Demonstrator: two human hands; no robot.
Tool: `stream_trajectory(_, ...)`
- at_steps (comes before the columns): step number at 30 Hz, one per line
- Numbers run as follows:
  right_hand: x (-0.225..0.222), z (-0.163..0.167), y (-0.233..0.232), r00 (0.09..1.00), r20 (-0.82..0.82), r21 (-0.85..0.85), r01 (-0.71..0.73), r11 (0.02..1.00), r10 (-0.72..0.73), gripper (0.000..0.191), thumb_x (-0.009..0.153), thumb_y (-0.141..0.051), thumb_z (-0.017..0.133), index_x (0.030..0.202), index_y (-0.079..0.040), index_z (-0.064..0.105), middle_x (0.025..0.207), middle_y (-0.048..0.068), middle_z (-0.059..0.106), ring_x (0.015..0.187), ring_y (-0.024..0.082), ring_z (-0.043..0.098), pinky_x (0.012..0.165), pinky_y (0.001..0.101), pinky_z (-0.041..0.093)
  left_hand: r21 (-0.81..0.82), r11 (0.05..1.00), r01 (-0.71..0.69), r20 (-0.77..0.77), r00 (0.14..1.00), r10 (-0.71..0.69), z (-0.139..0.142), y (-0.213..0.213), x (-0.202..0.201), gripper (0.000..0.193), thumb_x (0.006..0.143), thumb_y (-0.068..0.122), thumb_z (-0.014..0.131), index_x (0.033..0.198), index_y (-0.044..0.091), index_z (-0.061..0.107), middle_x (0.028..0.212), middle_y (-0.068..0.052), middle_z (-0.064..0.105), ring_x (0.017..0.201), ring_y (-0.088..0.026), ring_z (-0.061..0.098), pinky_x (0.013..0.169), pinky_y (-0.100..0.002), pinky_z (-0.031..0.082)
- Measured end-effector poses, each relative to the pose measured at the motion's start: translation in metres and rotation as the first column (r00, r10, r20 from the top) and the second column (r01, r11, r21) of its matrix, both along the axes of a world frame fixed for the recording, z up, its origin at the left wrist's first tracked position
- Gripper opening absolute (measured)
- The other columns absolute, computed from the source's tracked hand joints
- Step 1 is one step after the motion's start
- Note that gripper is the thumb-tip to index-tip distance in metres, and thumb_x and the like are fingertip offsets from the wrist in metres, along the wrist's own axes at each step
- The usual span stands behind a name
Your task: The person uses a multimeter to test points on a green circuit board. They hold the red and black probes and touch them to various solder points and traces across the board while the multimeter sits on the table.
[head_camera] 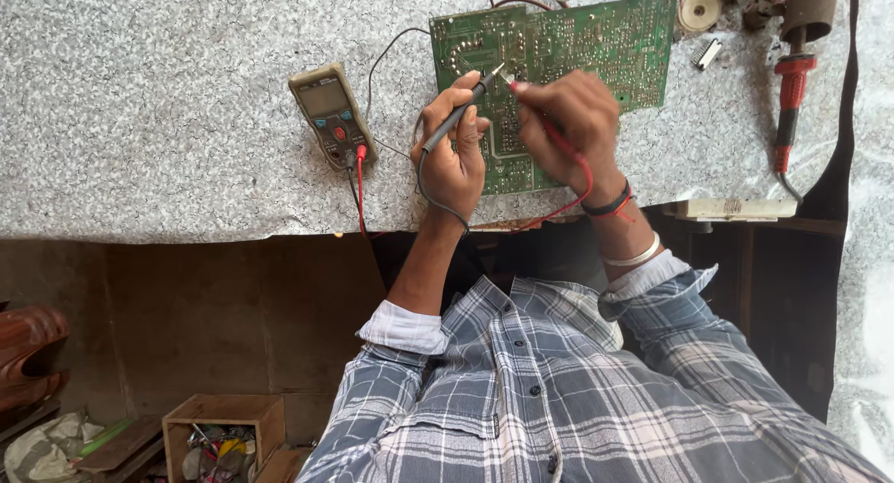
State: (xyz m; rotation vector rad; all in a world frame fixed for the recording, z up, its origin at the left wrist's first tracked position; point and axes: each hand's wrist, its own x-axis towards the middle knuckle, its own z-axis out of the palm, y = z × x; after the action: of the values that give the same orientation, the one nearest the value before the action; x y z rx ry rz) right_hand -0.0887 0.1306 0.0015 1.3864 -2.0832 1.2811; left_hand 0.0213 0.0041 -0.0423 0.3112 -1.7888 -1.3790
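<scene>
Both hands press probes to the circuit board (559,50) — left hand (453,157) black, right hand (573,124) red.

red probe (559,138) mostly hidden, circuit board (596,45) cut off

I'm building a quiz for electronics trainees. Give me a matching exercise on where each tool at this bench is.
Things:
1. black probe
2. red probe
3. multimeter
4. red-handled tool

Places:
A. lying near the right end of the table
B. held in the left hand
C. lying left of the circuit board
D. held in the right hand

Pairs: 1-B, 2-D, 3-C, 4-A
</scene>
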Motion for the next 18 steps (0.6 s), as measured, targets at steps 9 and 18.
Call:
stream_trajectory(9, 0.0027, 0.0052, 0.0004, 0.998, -0.018, 0.025, 0.056, 0.998, -0.055, 0.022, 0.092, 0.004, 0.077, 0.112, -0.003, 0.076, 0.088, 0.007, 0.068, 0.079, 0.023, 0.060, 0.073, 0.0348, 0.047, -0.011, 1.000, -0.008, -0.027, 1.000, 0.008, -0.0027, 0.0011, -0.0015, 0.018, 0.114, 0.013, 0.052, 0.128, 0.003, 0.054, 0.135, -0.016, 0.067, 0.103, -0.018, 0.075, 0.079, -0.026, 0.068)
stream_trajectory(18, -0.0002, -0.0005, 0.0025, 0.999, -0.032, 0.024, 0.024, 0.999, -0.023, 0.017, 0.092, 0.002, 0.077, 0.108, -0.005, 0.075, 0.087, 0.006, 0.069, 0.078, 0.021, 0.059, 0.072, 0.0351, 0.046, -0.028, 1.000, -0.003, -0.002, 1.000, 0.003, -0.0066, 0.0001, -0.0003, 0.019, 0.115, 0.015, 0.050, 0.129, 0.004, 0.052, 0.138, -0.016, 0.064, 0.095, -0.015, 0.076, 0.076, -0.025, 0.069)
